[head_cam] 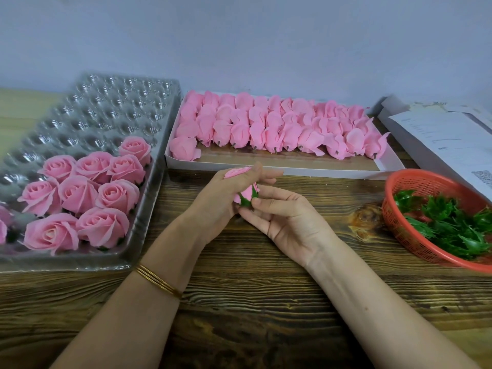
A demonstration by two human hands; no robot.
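While the left hand [226, 201] curls its fingers round a pink soft-petalled artificial rose head [249, 193] at the centre of the frame, the right hand [290, 222] pinches the green leafy plastic calyx [246, 202] at the flower's base between thumb and fingers. Both hands hover just above the dark-grained wooden table [266, 302]. Thin gold bangles [158, 280] circle the left wrist.

At the left of the frame, a clear dimpled plastic tray [106, 102] holds finished pink roses [80, 198] in its nearer cells. At upper centre, a shallow white cardboard box [292, 170] holds rows of pink rose heads [266, 126]. At the right edge, a red plastic mesh basket [415, 179] contains loose green calyxes [452, 222].
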